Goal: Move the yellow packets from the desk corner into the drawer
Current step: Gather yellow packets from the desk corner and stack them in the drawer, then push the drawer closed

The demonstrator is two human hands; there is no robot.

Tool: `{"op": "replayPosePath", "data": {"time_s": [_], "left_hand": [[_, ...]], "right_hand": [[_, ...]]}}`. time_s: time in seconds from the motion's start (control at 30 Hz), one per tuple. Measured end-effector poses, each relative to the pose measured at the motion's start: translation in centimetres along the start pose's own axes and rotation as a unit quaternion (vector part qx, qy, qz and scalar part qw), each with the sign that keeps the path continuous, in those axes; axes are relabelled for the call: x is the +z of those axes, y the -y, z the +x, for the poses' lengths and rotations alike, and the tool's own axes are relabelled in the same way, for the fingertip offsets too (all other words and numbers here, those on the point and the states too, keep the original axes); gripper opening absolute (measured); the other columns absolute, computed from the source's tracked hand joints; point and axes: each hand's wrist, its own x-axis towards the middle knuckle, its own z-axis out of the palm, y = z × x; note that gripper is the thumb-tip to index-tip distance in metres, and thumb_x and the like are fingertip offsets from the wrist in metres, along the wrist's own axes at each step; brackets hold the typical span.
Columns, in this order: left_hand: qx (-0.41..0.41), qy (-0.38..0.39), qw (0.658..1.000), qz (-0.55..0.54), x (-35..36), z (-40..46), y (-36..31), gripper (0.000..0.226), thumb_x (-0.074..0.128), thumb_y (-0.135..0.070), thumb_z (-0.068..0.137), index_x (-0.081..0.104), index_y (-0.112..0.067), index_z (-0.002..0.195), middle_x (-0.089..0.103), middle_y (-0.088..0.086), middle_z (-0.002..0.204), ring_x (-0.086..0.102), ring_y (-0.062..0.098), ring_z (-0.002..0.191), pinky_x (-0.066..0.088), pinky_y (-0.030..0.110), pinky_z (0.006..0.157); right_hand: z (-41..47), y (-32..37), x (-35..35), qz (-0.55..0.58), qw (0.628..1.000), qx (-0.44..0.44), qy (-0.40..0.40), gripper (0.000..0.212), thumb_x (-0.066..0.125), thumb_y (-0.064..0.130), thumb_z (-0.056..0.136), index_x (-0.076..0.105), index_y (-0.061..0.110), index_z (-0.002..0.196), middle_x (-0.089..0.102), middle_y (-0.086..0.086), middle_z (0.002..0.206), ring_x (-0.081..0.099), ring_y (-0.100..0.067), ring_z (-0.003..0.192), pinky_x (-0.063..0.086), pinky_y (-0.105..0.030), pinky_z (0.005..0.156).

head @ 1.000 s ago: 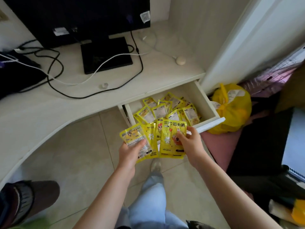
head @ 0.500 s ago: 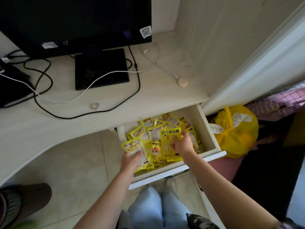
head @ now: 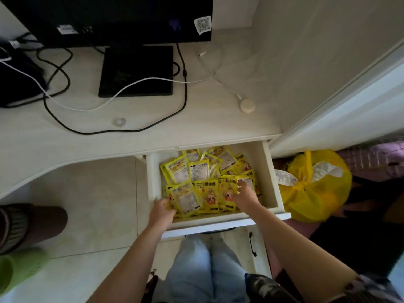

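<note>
pale desk [head: 153, 136] with monitor [head: 113, 16], tiled floor [head: 94, 204], open drawer [head: 271, 171], both hands gripping yellow packets [head: 205, 193]

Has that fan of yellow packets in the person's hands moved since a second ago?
Yes. The fanned packets went forward and down, from in front of the drawer's front edge to inside the drawer.
</note>
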Motion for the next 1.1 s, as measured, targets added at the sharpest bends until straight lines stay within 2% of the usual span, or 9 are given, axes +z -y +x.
{"op": "replayPosePath", "data": {"time_s": [0.13, 0.27, 0.37, 0.47, 0.57, 0.77, 0.9, 1.0, 1.1], "left_hand": [[0.027, -0.03, 0.999, 0.01, 0.3, -0.7, 0.2, 0.05, 0.061, -0.006, 0.088, 0.049, -0.007, 0.136, 0.057, 0.009, 0.134, 0.055, 0.026, 0.121, 0.043, 0.035, 0.101], [0.031, -0.087, 0.993, -0.066, 0.9, -2.4, 1.5, 0.032, 0.061, -0.002, 0.084, 0.063, -0.01, 0.115, 0.068, 0.009, 0.111, 0.063, 0.026, 0.106, 0.048, 0.038, 0.097], [0.028, -0.093, 0.983, -0.155, 1.0, -2.8, 1.8, 0.023, 0.062, -0.002, 0.084, 0.063, -0.016, 0.102, 0.069, 0.012, 0.101, 0.068, 0.027, 0.09, 0.056, 0.044, 0.086], [0.009, -0.098, 0.966, -0.241, 1.4, -3.7, 1.7, 0.015, 0.061, -0.002, 0.088, 0.061, -0.009, 0.102, 0.07, 0.016, 0.095, 0.068, 0.023, 0.071, 0.054, 0.026, 0.061], [-0.02, -0.113, 0.951, -0.288, 2.6, -5.3, 2.1, 0.008, 0.056, -0.009, 0.092, 0.062, -0.007, 0.098, 0.073, 0.012, 0.085, 0.069, 0.024, 0.068, 0.053, 0.03, 0.061], [-0.14, -0.076, 0.927, -0.339, 4.1, -6.5, 4.0, 0.022, 0.06, -0.023, 0.093, 0.065, -0.001, 0.092, 0.073, 0.014, 0.084, 0.07, 0.026, 0.078, 0.057, 0.031, 0.07], [-0.186, -0.037, 0.89, -0.415, 4.2, -6.5, 4.3, 0.03, 0.063, -0.024, 0.093, 0.057, 0.004, 0.101, 0.069, 0.019, 0.093, 0.069, 0.028, 0.085, 0.056, 0.038, 0.08], [-0.211, 0.003, 0.875, -0.435, 4.3, -6.5, 3.4, 0.03, 0.061, -0.025, 0.094, 0.05, -0.008, 0.115, 0.062, 0.024, 0.106, 0.066, 0.034, 0.091, 0.055, 0.042, 0.084], [-0.217, 0.021, 0.868, -0.446, 4.5, -6.3, 2.4, 0.036, 0.057, -0.021, 0.096, 0.047, -0.008, 0.128, 0.054, 0.028, 0.124, 0.061, 0.04, 0.104, 0.053, 0.046, 0.091]], "right_hand": [[0.3, -1.4, -1.4, -0.005, 1.0, -0.004, -0.002, 0.049, 0.056, 0.013, 0.092, 0.039, 0.01, 0.138, 0.059, -0.012, 0.124, 0.059, -0.026, 0.096, 0.044, -0.028, 0.071], [-0.1, -3.0, -2.7, 0.015, 1.0, -0.018, -0.012, 0.039, 0.049, 0.013, 0.091, 0.051, 0.012, 0.13, 0.063, -0.011, 0.112, 0.063, -0.028, 0.093, 0.054, -0.033, 0.078], [-0.3, -3.8, -3.2, 0.09, 0.995, -0.03, -0.008, 0.034, 0.052, 0.013, 0.09, 0.056, 0.011, 0.123, 0.065, -0.008, 0.107, 0.065, -0.025, 0.084, 0.056, -0.034, 0.076], [-1.1, -4.4, -3.9, 0.176, 0.984, -0.017, 0.021, 0.026, 0.053, 0.011, 0.093, 0.058, 0.006, 0.118, 0.068, -0.012, 0.096, 0.066, -0.024, 0.077, 0.06, -0.038, 0.074], [-2.6, -6.2, -4.6, 0.24, 0.967, 0.015, 0.08, 0.02, 0.052, 0.015, 0.097, 0.059, 0.004, 0.112, 0.069, -0.012, 0.091, 0.069, -0.021, 0.07, 0.057, -0.029, 0.056], [-4.4, -10.2, -4.8, 0.323, 0.929, 0.158, 0.089, 0.027, 0.049, 0.024, 0.098, 0.063, 0.003, 0.092, 0.07, -0.013, 0.077, 0.068, -0.024, 0.068, 0.053, -0.032, 0.064], [-4.6, -11.1, -4.3, 0.459, 0.852, 0.222, 0.114, 0.031, 0.047, 0.028, 0.1, 0.049, 0.0, 0.114, 0.061, -0.023, 0.096, 0.061, -0.032, 0.074, 0.051, -0.041, 0.065], [-3.8, -10.8, -4.3, 0.512, 0.825, 0.223, 0.086, 0.035, 0.05, 0.021, 0.098, 0.042, 0.002, 0.126, 0.058, -0.027, 0.115, 0.064, -0.037, 0.085, 0.054, -0.047, 0.071], [-3.3, -10.0, -3.9, 0.528, 0.814, 0.228, 0.084, 0.04, 0.05, 0.013, 0.097, 0.036, 0.007, 0.133, 0.052, -0.027, 0.127, 0.062, -0.041, 0.096, 0.056, -0.049, 0.06]]}}
